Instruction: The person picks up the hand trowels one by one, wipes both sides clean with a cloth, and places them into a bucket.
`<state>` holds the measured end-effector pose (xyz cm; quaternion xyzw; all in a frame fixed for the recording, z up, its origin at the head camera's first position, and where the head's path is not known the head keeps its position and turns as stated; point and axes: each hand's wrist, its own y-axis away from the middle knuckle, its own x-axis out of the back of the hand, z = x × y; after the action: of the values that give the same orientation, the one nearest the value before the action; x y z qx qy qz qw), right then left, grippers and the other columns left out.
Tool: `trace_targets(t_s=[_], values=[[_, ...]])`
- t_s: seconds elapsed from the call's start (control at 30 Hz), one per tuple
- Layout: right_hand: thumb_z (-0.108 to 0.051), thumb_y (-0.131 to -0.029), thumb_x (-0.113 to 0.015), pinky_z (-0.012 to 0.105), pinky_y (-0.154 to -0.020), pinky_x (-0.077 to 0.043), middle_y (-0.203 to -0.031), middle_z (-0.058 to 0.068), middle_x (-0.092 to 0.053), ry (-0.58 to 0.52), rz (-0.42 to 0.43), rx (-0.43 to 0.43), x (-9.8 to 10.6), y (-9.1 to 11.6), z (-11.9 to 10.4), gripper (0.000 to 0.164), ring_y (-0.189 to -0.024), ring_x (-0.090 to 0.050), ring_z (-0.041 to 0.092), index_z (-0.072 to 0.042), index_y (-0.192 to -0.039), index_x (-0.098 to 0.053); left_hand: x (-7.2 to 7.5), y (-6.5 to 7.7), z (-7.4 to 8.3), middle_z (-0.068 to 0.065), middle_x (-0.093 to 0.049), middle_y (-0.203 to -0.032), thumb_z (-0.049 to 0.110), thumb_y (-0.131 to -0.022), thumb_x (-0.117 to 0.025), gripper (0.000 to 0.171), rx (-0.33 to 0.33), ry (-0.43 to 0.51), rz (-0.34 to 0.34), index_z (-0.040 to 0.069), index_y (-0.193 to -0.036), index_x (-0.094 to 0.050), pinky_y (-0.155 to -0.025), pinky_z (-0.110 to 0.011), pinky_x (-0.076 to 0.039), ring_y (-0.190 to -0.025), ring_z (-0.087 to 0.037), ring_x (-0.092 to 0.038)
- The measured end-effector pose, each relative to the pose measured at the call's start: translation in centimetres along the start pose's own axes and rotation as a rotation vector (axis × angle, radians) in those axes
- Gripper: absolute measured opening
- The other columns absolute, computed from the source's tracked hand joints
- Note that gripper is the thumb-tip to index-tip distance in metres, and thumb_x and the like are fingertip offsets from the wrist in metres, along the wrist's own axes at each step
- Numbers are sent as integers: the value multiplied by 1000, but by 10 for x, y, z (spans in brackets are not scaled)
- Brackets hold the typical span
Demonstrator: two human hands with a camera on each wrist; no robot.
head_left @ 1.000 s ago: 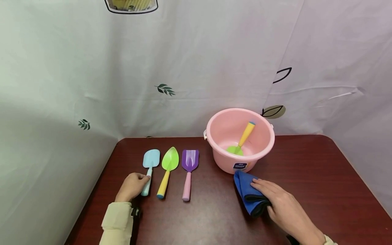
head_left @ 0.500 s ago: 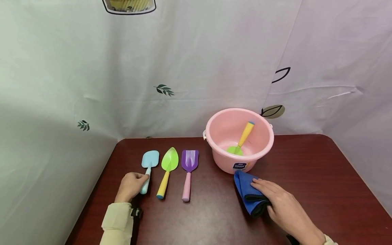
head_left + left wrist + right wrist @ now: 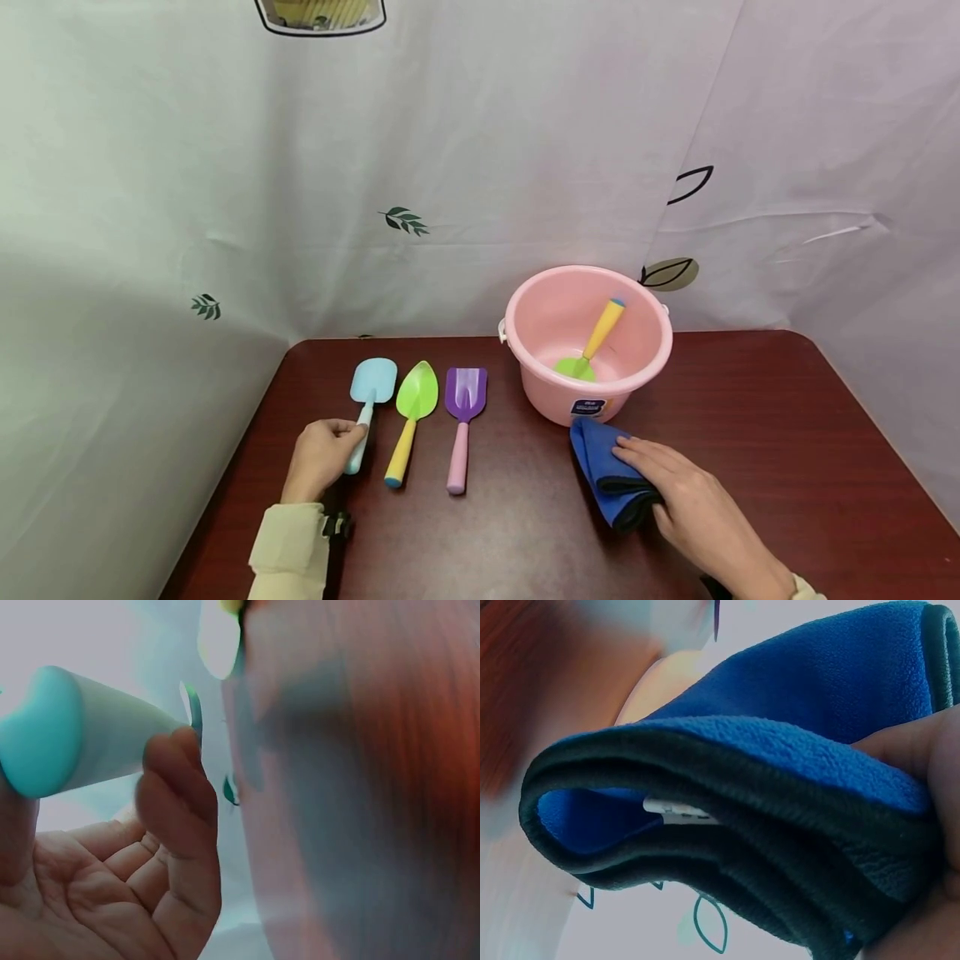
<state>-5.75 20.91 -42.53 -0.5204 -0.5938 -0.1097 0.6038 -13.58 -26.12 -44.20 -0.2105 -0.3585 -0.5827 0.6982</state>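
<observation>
Because the left hand (image 3: 318, 457) has thumb and fingers pinched on the handle, the light-blue shovel (image 3: 371, 390) is controlled from mid-grip; can't tell if it's clear of the bench (image 3: 510, 542). Looks like thin moulded plastic: light, stiff, a bit slick. Handle is round, flaring to a turquoise butt, so the flare should stop it sliding out. Best hold: fat part of the handle; blade is broad and flat, poor to pinch.

Right hand (image 3: 701, 496) is clamped on the folded blue cloth (image 3: 607, 467), thumb one side, fingers the other. Fleecy nap, dark bound edge, white tag (image 3: 681, 809) inside the fold. Should be soft, limp, high friction; take all layers or it'll unfold. Far corner at the bucket's foot, contact unclear.

Further out: green trowel (image 3: 412, 408), pointed leaf blade, yellow handle; then purple scoop (image 3: 464, 412), square-ended, pink handle. Both flat on the bench. Pink bucket (image 3: 551, 396): round, smooth, rolled rim, likely plastic, second green trowel (image 3: 601, 331) leaning inside.
</observation>
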Motion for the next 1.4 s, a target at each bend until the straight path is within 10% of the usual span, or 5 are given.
trace_targets(t_s=[0.9,1.4], values=[[14,-60,-53,5,-107,-18,-137,7,-61,-47,-6,65,2,-8,-6,77,-123,-58,24,-9,-133,-64,-18,35,57,2,-66,-72,15,-84,-71,12,-187,-41,-114,5,-89,-77,-54,-29,-44,-60,-13,-53],[16,-59,-51,11,-111,-21,-139,9,-59,-122,1,127,-3,-17,-14,81,-127,-55,24,-8,-136,-61,-34,46,73,13,-56,-60,12,-77,-67,7,-419,-106,-194,13,-78,-75,-52,-24,-40,-54,-4,-46]])
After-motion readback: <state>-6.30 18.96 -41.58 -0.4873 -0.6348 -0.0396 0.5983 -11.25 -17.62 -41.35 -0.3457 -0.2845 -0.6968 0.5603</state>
